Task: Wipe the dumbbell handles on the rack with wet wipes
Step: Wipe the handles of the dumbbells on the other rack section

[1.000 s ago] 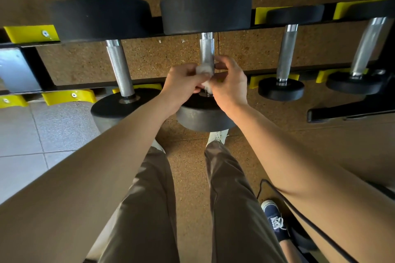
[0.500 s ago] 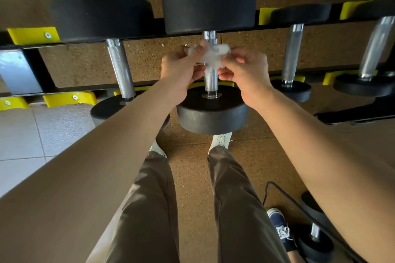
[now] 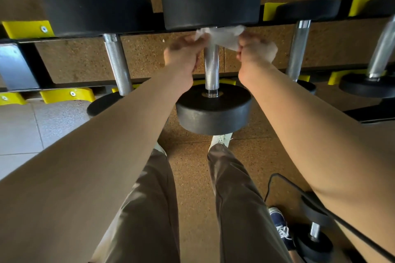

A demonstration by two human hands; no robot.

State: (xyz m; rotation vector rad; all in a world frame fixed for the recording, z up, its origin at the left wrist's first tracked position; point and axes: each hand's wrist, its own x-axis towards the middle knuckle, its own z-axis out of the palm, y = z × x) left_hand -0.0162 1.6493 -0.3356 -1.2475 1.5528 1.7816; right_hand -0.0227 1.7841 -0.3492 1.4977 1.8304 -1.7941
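While the wet wipe (image 3: 222, 35) lies across the far end of the middle dumbbell handle (image 3: 211, 66) on the rack (image 3: 25, 28), the left grip (image 3: 183, 51) pinches one end and the right grip (image 3: 255, 50) pinches the other. The handle runs between them toward the person, so I think the wipe should slide that way.

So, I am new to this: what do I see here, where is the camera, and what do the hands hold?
There is no machine: a camera on a person's head looks down, so you see their own arms and legs. In front stands a rack carrying black dumbbells. The left hand and the right hand each pinch one end of a white wet wipe, stretched across the far end of the middle dumbbell handle, just below its far weight. Nobody touches the neighbouring handles. A small dumbbell sits on the floor, lower right.
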